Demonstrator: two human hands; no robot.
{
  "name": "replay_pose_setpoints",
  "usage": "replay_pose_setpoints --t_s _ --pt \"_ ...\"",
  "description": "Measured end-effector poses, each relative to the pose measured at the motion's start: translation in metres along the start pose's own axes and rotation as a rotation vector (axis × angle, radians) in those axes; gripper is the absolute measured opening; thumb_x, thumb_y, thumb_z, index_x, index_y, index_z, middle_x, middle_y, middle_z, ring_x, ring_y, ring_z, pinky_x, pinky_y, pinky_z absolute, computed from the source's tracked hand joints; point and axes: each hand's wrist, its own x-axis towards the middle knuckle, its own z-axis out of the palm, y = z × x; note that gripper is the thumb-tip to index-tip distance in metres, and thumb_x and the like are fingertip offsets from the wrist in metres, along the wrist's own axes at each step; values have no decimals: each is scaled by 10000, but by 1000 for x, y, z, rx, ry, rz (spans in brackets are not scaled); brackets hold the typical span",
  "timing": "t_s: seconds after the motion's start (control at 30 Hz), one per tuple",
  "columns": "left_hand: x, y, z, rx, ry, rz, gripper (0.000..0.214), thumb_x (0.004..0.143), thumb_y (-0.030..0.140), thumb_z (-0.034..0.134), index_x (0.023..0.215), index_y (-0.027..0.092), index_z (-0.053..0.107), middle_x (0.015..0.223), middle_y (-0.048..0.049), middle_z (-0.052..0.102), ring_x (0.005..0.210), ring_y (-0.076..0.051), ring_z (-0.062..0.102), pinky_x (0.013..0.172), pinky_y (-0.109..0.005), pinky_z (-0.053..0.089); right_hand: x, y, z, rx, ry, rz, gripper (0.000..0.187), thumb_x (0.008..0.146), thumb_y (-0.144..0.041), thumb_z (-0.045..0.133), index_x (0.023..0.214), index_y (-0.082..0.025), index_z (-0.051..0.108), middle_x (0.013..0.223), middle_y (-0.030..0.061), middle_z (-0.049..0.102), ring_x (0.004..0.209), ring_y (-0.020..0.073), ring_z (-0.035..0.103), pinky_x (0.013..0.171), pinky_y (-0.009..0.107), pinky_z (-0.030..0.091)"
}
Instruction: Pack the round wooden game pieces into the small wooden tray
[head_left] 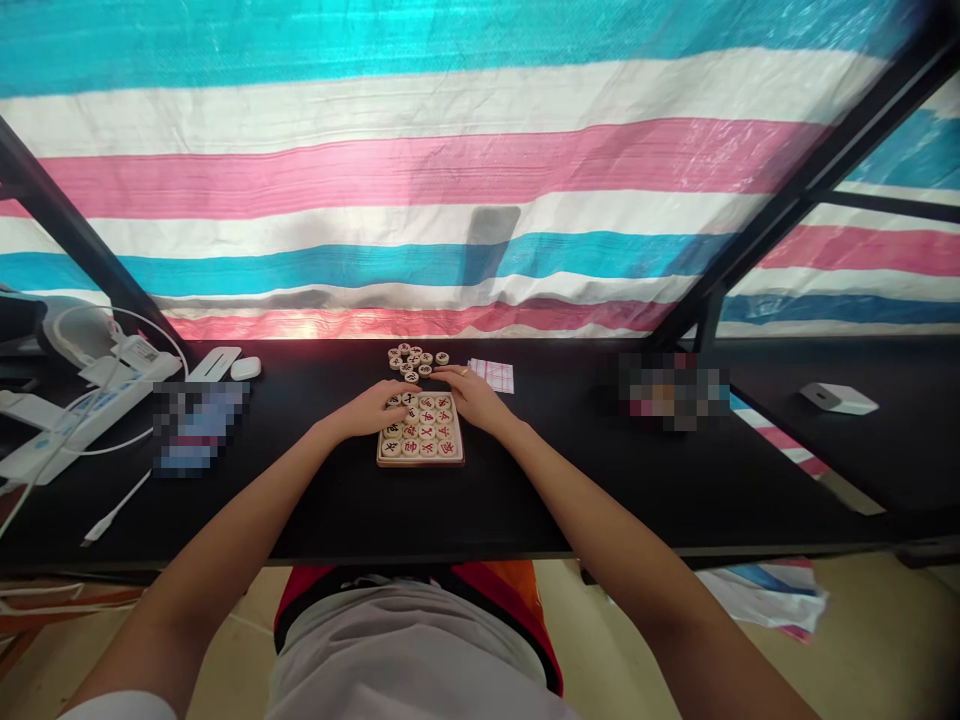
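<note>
A shallow square box [420, 463] stands on the black table, holding rows of round Chinese chess pieces with red and dark characters. My left hand [373, 408] lies over its upper left corner, fingers stretched across the pieces and partly covering them. At the upper right corner is my right hand [476, 397], its fingers extended toward a loose chess piece [425, 370]; whether they touch it I cannot tell. Several more loose chess pieces [405, 350] lie in a cluster just behind the box. Beside my right hand is a folded sheet with a red grid [493, 376].
On the left are a white power strip [97, 405], cables, a white cable plug [97, 528], a small white case [245, 369] and a blurred-out blue item [201, 430]. Another blurred item [667, 390] lies right. Striped sheeting [420, 180] hangs behind, between black frame bars [795, 190].
</note>
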Motion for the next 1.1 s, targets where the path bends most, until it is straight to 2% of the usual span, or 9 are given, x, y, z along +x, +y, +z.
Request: replay_pose_setpoints --t_s 0.13,0.3,0.43,0.53,0.67,0.8,0.97,1.1 --pt "0 3 -1 4 0 -3 470 831 302 446 1287 212 513 1228 -55 567 1146 -237 484 1014 -348 364 2 8 3 -46 -47 3 423 834 -93 489 1221 -228 593 1281 96 555 1182 222 498 1005 435 407" --pt "1 1 -1 9 6 4 466 815 271 443 1268 202 525 1237 -57 566 1144 -233 489 1021 -346 359 4 15 5 -155 -130 -35 460 838 -140 543 1296 -183 531 1362 135 494 1250 259 453 1040 454 370" --pt "1 -2 -1 5 8 -8 470 797 259 452 1259 210 525 1245 -53 565 1154 -238 489 1014 -351 372 6 14 7 -210 -227 -86 512 862 -210 542 1366 -212 451 1430 105 421 1325 278 362 1052 469 352" --pt "1 -2 -2 -12 17 -30 437 812 281 445 1232 213 540 1222 -52 573 1131 -230 512 984 -337 401 7 12 8 -223 -256 -91 529 872 -218 527 1389 -204 417 1431 105 420 1320 276 368 1040 459 363" --pt "1 -4 -3 -41 44 -28 375 876 333 375 1169 209 575 1181 -45 596 1106 -210 531 978 -329 402 7 11 8 -236 -178 -68 481 862 -172 522 1340 -145 470 1334 157 508 1229 265 448 1016 430 380" --pt "3 -7 -3 -94 86 -34 357 898 327 326 1087 206 603 1123 -28 627 1044 -189 565 950 -305 419 5 12 5 -299 -94 -4 350 844 -78 458 1163 -128 594 1150 158 580 1049 244 528 929 400 427" --pt "3 -11 -7 -92 101 -76 297 863 321 357 935 202 620 988 -17 658 916 -187 597 839 -295 466 3 8 -4 -273 -88 95 184 859 -158 499 997 -124 616 1006 137 607 951 233 545 871 372 429" --pt "3 -16 -7 -82 110 -76 280 842 294 379 905 194 633 949 -18 664 883 -187 604 807 -292 468 2 -2 -13 -197 -67 200 139 872 -229 505 933 -155 605 868 82 625 842 210 560 781 343 440"
